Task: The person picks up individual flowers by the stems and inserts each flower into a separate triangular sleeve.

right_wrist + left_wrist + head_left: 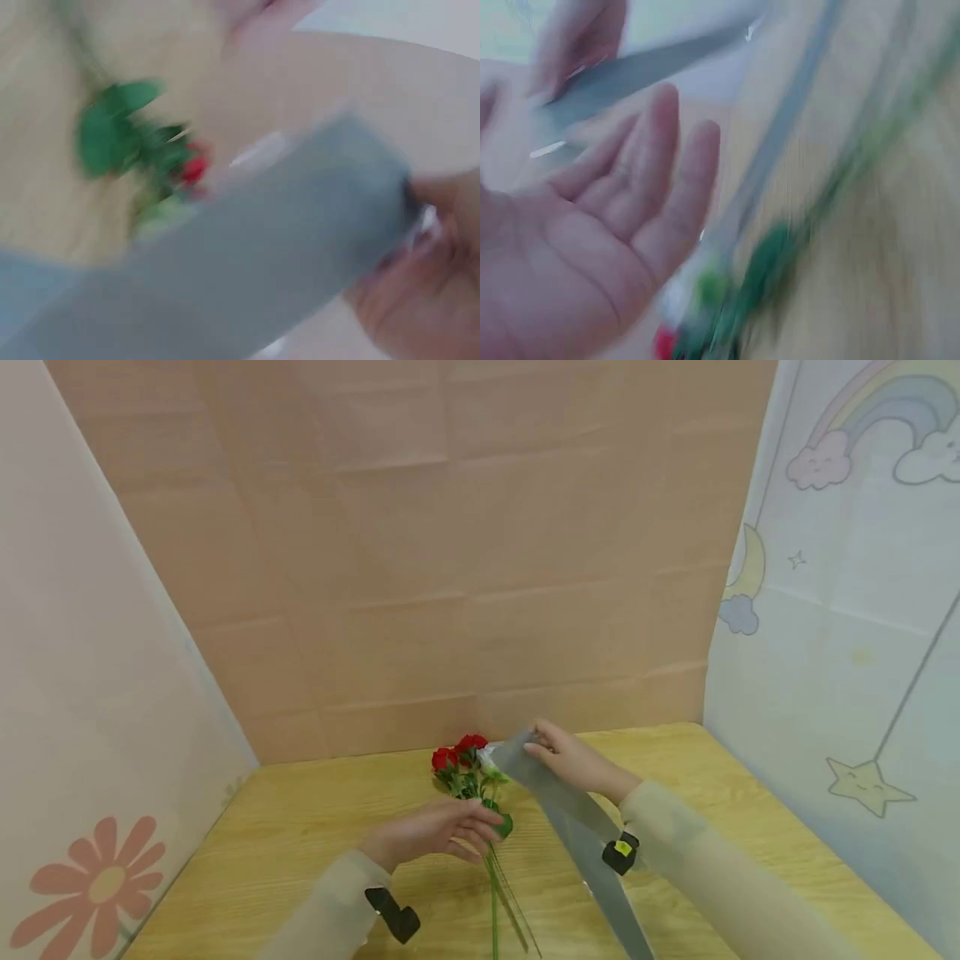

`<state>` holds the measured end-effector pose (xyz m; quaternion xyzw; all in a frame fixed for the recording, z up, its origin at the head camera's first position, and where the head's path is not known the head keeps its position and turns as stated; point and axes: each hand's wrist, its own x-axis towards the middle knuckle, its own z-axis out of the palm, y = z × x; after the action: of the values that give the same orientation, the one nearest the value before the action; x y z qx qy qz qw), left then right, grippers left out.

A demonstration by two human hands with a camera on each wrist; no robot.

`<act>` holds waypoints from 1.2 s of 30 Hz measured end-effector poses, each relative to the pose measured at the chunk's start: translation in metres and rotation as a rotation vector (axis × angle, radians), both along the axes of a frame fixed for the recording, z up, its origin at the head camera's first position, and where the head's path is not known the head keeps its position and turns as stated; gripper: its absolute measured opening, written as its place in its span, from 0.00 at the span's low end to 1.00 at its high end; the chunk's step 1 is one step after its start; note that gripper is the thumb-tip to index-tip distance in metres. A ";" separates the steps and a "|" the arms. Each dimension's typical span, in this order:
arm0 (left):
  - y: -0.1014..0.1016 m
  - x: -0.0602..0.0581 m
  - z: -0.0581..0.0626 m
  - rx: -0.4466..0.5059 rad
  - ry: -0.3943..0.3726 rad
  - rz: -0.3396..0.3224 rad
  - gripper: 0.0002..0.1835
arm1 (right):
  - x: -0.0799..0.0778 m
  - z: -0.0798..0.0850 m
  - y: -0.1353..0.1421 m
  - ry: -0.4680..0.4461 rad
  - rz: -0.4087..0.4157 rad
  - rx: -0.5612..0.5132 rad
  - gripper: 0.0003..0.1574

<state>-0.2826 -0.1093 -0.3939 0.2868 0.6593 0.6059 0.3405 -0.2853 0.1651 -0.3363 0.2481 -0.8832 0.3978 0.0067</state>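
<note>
My right hand (576,763) pinches a grey sheet (566,806) near red roses (444,760).
By green stems (494,902), my left hand (438,828) extends relaxed fingers.

Table (300,810) (yellowish wood grain): red roses (444,759), white flower (490,760) on it.

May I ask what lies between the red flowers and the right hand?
A pale flower and the end of the grey strip, in the head view.

A tan backdrop (480,543) and printed side panels (840,677) border the wood-grain table (315,827).
</note>
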 end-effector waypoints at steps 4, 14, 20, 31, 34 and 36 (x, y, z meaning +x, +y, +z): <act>0.025 -0.003 0.011 0.429 -0.288 0.052 0.26 | 0.002 0.013 -0.007 -0.073 0.191 -0.107 0.13; -0.012 -0.025 0.024 0.843 -0.460 0.860 0.14 | 0.001 -0.026 0.028 -0.389 0.294 0.005 0.17; -0.044 -0.024 0.020 0.840 -0.471 0.980 0.18 | -0.003 -0.045 0.059 -0.527 0.399 0.094 0.18; -0.071 -0.019 -0.016 0.214 -0.152 1.091 0.28 | -0.031 -0.041 0.151 -0.389 0.001 0.011 0.20; -0.064 -0.018 -0.024 0.099 -0.075 1.026 0.30 | -0.030 -0.044 0.163 -0.363 -0.090 0.054 0.23; -0.058 -0.018 -0.029 0.044 -0.042 0.974 0.29 | -0.027 -0.047 0.169 -0.336 -0.149 0.101 0.24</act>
<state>-0.3005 -0.1672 -0.4225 -0.0599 0.6970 0.7142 0.0246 -0.3124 0.3336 -0.3828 0.1124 -0.9067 0.3871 -0.1240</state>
